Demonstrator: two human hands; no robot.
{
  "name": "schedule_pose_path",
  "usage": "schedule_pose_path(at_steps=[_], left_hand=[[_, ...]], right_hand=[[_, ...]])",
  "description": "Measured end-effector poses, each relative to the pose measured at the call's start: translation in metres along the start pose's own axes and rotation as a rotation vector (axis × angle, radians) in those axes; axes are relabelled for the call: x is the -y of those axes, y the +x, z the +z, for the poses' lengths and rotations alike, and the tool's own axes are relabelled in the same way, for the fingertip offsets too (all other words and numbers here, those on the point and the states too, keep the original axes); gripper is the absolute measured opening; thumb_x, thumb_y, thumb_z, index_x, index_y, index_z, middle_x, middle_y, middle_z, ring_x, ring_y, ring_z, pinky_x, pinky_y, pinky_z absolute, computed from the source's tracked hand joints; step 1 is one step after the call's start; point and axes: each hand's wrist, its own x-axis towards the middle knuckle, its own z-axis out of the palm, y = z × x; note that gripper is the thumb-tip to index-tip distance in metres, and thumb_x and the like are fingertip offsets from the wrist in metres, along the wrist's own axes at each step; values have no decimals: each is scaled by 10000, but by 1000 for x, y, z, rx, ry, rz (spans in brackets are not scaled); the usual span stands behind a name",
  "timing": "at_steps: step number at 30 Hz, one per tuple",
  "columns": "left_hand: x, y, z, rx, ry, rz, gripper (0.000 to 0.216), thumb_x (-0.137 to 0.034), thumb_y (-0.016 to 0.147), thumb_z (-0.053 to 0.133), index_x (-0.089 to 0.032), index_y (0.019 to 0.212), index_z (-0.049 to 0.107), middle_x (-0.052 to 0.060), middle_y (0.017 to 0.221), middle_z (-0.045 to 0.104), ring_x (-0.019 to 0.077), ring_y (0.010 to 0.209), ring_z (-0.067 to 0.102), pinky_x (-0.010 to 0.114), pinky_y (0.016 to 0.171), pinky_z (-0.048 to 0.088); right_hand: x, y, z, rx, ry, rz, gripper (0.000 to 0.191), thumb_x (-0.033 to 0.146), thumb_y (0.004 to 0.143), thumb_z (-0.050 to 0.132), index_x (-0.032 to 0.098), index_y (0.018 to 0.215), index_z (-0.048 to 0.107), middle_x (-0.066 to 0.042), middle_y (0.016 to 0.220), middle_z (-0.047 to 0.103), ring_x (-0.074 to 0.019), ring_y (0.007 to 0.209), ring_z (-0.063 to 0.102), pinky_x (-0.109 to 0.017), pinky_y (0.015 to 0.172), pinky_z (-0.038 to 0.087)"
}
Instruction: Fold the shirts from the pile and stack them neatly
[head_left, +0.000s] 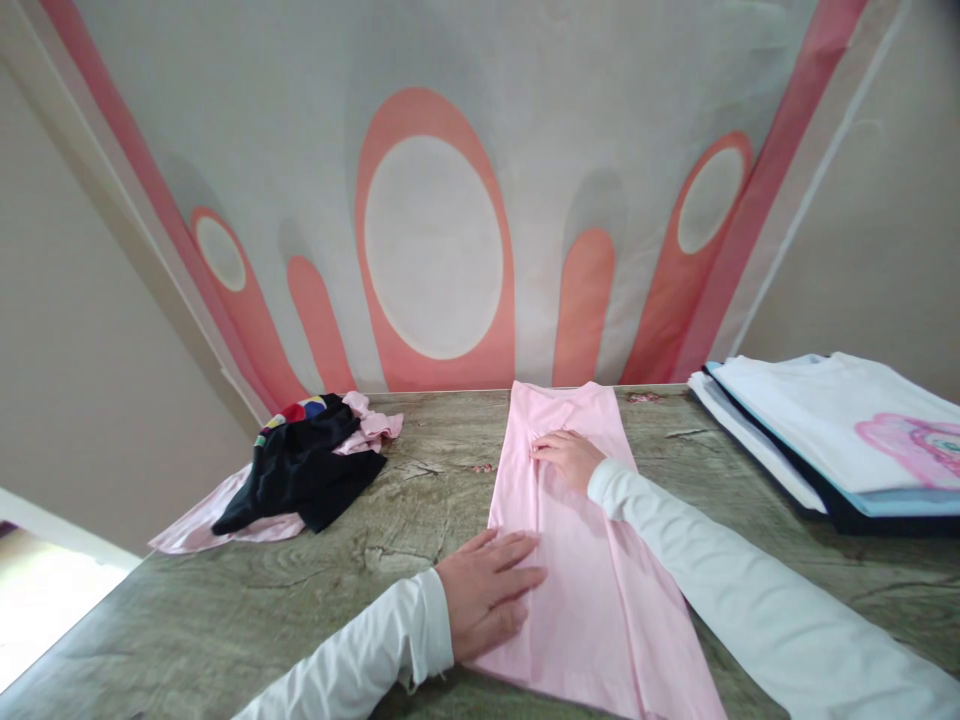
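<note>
A pink garment (pixel 577 600) lies lengthwise on the wooden table, folded into a long narrow shape with creases running down it. My left hand (pixel 491 590) rests flat on its lower left edge, fingers spread. Farther up, my right hand (pixel 571 458) has its fingers drawn together on the fabric near the top, where small wrinkles gather at the fingertips. It appears to pinch a bit of the cloth. The garment's lower end reaches the bottom of the view.
To the left, a loose heap holds a black garment (pixel 304 465) with pink cloth (pixel 184 515) under it. On the right stands a stack of folded clothes (pixel 810 430), a white one on top. A printed panel (pixel 540 60) rises behind the table (pixel 420 500).
</note>
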Motion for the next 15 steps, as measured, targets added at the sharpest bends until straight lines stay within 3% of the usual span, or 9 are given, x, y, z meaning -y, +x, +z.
schedule_pose_path(at_steps=[3,6,9,11,15], left_hand=[[-3,-4,-7,-7,-74,34,462,-397,908,198,-222,1320,313,29,1377,335,150,1255,296,319,1049,227],[-13,-11,-3,-18,2,-46,629,-520,865,258,-147,1368,205,98,1410,246,224,1282,233,396,1059,198],[-27,-23,13,-8,64,-60,734,-598,807,337,-156,1375,192,114,1419,201,278,1290,193,456,1055,179],[-31,-32,25,-15,75,-57,678,-538,833,357,-183,1381,175,102,1414,212,271,1284,214,442,1048,216],[-29,-47,42,-34,75,-27,480,-262,915,264,-264,1383,159,58,1363,323,214,1227,352,362,990,349]], right_hand=[[0,0,1,-11,2,-2,336,71,763,480,196,1038,628,-64,1098,595,-193,1033,477,-359,892,328],[1,0,0,-15,8,0,322,74,763,484,202,1016,636,-61,1098,594,-192,1032,476,-358,891,327],[1,1,0,-9,13,3,324,69,756,490,204,1010,638,-61,1096,594,-189,1030,476,-356,887,329],[1,1,-1,-8,14,6,328,67,756,488,202,1014,637,-63,1095,594,-189,1029,477,-355,883,330],[1,1,0,-13,20,8,321,79,777,467,212,1012,640,-63,1089,596,-193,1020,480,-362,882,326]])
